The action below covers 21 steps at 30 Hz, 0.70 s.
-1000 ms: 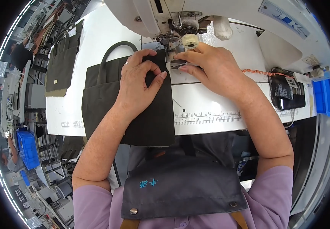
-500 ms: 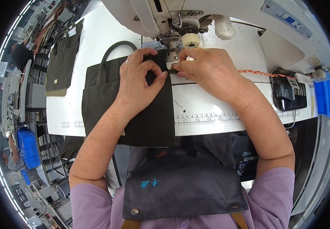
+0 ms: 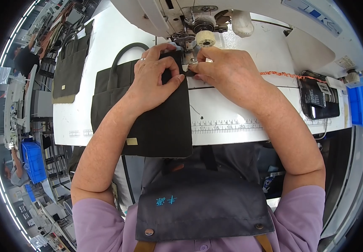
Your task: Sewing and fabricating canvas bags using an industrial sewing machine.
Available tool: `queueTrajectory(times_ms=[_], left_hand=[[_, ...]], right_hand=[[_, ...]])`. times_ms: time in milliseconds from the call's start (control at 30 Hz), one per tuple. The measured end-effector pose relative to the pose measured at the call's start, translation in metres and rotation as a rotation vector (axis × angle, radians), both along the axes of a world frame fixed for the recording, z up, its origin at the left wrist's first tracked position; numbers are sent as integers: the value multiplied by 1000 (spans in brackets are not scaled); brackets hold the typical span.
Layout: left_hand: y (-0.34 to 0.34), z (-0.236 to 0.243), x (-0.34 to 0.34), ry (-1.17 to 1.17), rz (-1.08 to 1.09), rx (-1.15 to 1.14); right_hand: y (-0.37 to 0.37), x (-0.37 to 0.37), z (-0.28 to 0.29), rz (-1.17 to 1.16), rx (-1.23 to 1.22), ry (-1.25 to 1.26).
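A dark green-black fabric bag [image 3: 160,122] with a curved handle [image 3: 113,67] lies flat on the sewing table, its far right corner beside the needle area of a white sewing machine [image 3: 148,17]. My left hand [image 3: 154,80] rests on the bag, thumb and index finger bent together at its right edge, the other fingers reaching toward the presser foot. Just right of that edge, my right hand [image 3: 227,75] pinches a small dark piece of fabric [image 3: 191,72], mostly hidden by the fingertips. On the bag's lower part is a small pale yellow patch [image 3: 131,141].
More dark bags [image 3: 70,63] lie at the table's left. A printed ruler strip [image 3: 223,126] runs along the front edge. To the right are a black pouch [image 3: 318,98] and an orange cord [image 3: 280,75]. A cream knob [image 3: 205,38] hangs close above my right hand.
The bag has shifted slightly away from me toward the machine, with both hands moving along. My left forearm has moved off the pale patch, which now shows.
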<state>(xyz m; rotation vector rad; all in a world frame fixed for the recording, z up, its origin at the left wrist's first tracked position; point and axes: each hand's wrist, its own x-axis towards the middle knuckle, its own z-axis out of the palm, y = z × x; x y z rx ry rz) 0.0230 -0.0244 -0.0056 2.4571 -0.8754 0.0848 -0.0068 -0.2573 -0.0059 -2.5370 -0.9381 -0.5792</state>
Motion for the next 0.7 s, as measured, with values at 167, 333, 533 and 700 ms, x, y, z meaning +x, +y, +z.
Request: queueTrajectory(times_ms=[167, 333, 533, 700], left_hand=[[1, -4, -1, -34, 10, -18], [0, -4, -3, -22, 22, -18], [-2, -1, -6, -32, 35, 12], [-2, 1, -7, -23, 55, -4]], right_hand=[[-3, -1, 1, -2, 59, 72], [-4, -4, 5, 40, 97, 109], [-3, -7, 3, 31, 10, 12], [0, -6, 4, 19, -25, -21]])
